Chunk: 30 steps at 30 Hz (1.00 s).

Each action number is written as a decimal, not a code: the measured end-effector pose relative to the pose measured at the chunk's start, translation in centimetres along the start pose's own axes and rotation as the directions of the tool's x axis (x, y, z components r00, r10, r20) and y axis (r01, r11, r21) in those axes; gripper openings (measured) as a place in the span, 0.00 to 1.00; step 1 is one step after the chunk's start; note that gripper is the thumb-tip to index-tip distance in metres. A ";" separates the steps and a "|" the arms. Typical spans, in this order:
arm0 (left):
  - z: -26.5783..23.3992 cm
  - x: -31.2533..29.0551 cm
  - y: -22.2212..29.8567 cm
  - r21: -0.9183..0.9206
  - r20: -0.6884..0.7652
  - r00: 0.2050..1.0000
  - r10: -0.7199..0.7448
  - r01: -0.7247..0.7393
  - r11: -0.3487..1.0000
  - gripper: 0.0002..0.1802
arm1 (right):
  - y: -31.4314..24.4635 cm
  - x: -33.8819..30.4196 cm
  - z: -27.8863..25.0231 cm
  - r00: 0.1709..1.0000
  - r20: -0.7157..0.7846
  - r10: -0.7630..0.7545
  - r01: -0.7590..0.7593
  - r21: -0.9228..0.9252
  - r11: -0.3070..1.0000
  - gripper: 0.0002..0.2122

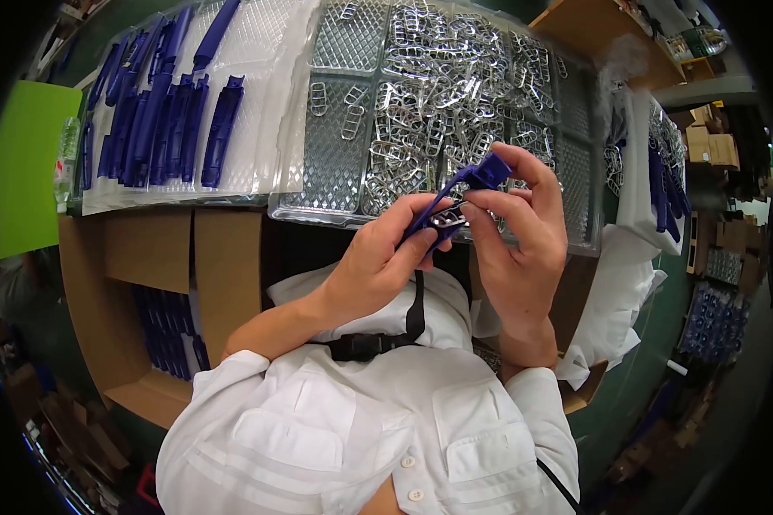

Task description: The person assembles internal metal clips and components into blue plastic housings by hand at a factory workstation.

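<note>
Both hands (455, 232) grip blue handle (468, 182).

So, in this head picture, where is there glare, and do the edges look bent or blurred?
Head view: glare sparkles on the metal clips in the clear tray; straight edges bow toward the dark rim, where detail blurs; both hands, left hand and right hand, and the blue plastic part look sharp.

Open above the clear tray (318, 184) left half; heaped metal clips (442, 94) crowding its right; blue parts (159, 112) lining the far left.
</note>
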<state>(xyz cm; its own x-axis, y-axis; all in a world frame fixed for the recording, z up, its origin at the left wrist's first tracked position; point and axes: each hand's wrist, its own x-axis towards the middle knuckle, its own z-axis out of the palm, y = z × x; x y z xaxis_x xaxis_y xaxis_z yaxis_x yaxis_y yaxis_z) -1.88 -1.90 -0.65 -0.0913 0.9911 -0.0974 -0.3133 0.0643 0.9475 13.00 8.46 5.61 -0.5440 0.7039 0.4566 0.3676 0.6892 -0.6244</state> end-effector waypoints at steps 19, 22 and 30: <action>-0.6 -0.3 -0.5 0.125 -0.024 0.999 -0.027 0.030 0.992 0.19 | 0.4 -0.2 1.9 0.994 0.101 0.050 -0.054 0.035 0.998 0.07; -0.6 -0.4 -0.6 0.183 -0.044 0.999 0.007 0.002 0.983 0.19 | 0.6 -0.6 2.6 0.997 0.033 -0.066 0.067 -0.029 0.997 0.14; -0.5 -0.5 0.0 0.152 -0.040 0.997 0.065 -0.058 0.987 0.14 | -0.2 -1.0 1.9 0.909 0.150 0.390 -0.416 0.405 0.814 0.21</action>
<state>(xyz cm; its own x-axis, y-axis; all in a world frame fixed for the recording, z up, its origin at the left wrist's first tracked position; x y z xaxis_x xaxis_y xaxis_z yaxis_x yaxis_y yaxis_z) -2.27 -2.44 -0.77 -0.1488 0.9877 -0.0476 -0.1601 0.0234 0.9868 12.04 7.26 4.09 -0.4643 0.8824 0.0767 0.2199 0.1987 -0.9551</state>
